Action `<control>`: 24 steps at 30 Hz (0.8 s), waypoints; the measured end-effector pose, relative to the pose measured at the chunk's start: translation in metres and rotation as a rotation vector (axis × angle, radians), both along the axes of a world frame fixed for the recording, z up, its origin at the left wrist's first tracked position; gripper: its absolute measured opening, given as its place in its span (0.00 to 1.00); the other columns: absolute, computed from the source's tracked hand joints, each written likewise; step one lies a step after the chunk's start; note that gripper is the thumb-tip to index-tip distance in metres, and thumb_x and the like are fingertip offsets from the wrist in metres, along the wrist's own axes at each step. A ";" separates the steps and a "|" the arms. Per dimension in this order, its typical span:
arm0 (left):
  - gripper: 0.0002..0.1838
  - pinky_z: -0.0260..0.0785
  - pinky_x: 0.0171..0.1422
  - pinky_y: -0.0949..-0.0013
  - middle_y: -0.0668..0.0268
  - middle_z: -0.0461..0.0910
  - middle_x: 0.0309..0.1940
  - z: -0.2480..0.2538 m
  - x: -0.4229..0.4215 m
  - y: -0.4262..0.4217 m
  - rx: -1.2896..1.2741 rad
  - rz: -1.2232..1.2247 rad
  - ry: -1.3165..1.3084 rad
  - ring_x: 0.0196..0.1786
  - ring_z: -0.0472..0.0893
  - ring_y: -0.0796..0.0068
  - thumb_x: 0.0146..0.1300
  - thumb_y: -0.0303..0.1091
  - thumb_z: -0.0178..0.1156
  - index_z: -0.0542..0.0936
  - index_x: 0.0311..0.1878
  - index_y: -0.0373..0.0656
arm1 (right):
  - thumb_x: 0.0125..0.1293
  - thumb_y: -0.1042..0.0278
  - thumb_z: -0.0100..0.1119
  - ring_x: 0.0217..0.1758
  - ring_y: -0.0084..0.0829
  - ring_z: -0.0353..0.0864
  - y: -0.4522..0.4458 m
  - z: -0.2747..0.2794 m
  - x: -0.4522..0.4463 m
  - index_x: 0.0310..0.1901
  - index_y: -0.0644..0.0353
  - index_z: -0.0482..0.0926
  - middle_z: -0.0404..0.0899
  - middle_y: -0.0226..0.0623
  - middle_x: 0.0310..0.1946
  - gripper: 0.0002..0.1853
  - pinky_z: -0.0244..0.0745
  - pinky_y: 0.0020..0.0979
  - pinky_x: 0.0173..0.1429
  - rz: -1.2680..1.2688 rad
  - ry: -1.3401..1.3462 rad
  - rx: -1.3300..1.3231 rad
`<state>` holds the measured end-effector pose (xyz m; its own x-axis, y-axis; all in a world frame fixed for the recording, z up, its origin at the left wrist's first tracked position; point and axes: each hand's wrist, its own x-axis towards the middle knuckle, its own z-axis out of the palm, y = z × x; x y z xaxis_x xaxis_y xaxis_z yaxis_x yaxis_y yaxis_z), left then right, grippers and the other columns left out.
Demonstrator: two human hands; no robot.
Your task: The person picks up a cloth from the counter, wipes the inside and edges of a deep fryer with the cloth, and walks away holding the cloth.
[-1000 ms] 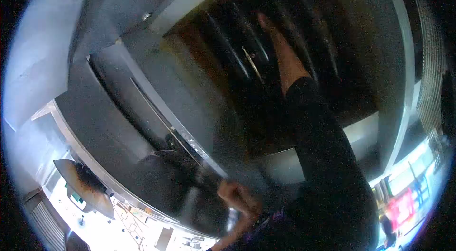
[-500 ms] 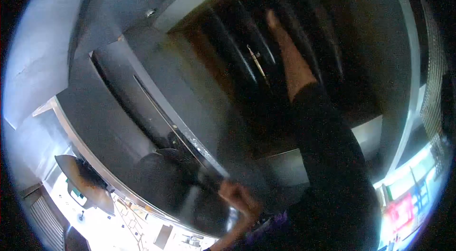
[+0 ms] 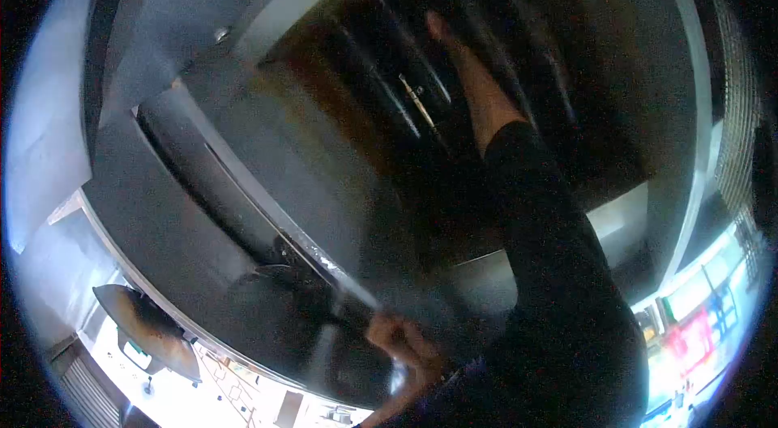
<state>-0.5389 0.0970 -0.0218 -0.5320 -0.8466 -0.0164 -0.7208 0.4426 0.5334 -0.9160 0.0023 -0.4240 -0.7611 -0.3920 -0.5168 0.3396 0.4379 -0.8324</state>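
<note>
My right hand [image 3: 438, 27] is raised deep inside a dark, box-shaped recess [image 3: 600, 104] with long shiny ridges along its inner face. It is dim and blurred, so its fingers cannot be made out. A thin, brass-coloured metal rod [image 3: 417, 102] lies against the ridges to the left of this hand. Lower down, my left hand [image 3: 401, 339] is closed, with curled fingers, at the lower end of a light metal edge [image 3: 312, 254]. What it grips is hidden in shadow.
Grey metal panels [image 3: 121, 193] surround the recess. A dark, curved fixture [image 3: 146, 327] hangs at the lower left, beside a bright ceiling area. A slatted vent [image 3: 85, 383] sits below it. Bright, coloured panels [image 3: 693, 339] glow at the lower right.
The view has shifted slightly, and the recess and rod sit a little further left. My right hand has moved slightly left with them. My left hand stays closed at about the same place.
</note>
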 end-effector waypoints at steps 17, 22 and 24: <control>0.07 0.57 0.47 0.58 0.57 0.65 0.39 -0.003 -0.008 -0.001 0.045 0.246 0.022 0.44 0.66 0.61 0.58 0.28 0.52 0.67 0.40 0.43 | 0.68 0.44 0.32 0.70 0.40 0.51 0.004 0.015 0.012 0.67 0.59 0.52 0.50 0.44 0.68 0.33 0.48 0.38 0.71 0.003 -0.026 -0.004; 0.08 0.58 0.47 0.57 0.57 0.66 0.40 -0.004 0.021 0.015 0.200 0.438 0.049 0.44 0.67 0.60 0.57 0.25 0.52 0.68 0.41 0.42 | 0.68 0.43 0.32 0.70 0.39 0.51 0.002 -0.012 0.001 0.67 0.59 0.52 0.50 0.44 0.68 0.34 0.48 0.38 0.71 0.062 -0.044 -0.021; 0.09 0.59 0.47 0.58 0.57 0.66 0.39 -0.002 0.025 0.010 0.090 0.302 0.004 0.45 0.67 0.60 0.58 0.24 0.52 0.68 0.41 0.42 | 0.67 0.43 0.32 0.69 0.39 0.51 0.008 -0.006 0.001 0.67 0.59 0.52 0.50 0.44 0.68 0.34 0.48 0.38 0.71 0.069 -0.043 -0.031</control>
<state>-0.5143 0.1070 -0.0235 -0.2572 -0.9615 -0.0967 -0.8102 0.1600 0.5638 -0.9153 0.0105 -0.4296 -0.7093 -0.4589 -0.5351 0.3452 0.4357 -0.8313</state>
